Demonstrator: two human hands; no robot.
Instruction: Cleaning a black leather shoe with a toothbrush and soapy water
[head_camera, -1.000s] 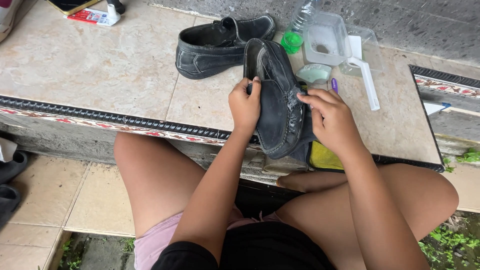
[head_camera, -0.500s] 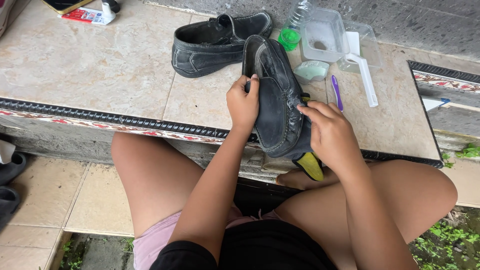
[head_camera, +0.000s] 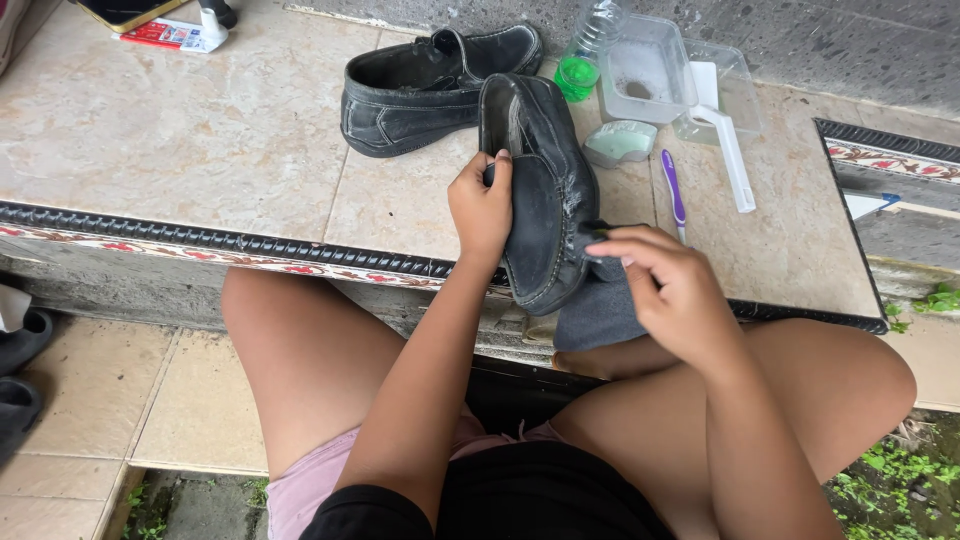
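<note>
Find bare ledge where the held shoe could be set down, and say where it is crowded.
Free: the tiles left of the second shoe, up to the patterned edge. Crowded: right of the held shoe, around the tub, bottle, soap dish and brushes.

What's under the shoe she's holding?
Under the held shoe a grey cloth hangs by the right hand. The tiled ledge beneath is mostly hidden.
</note>
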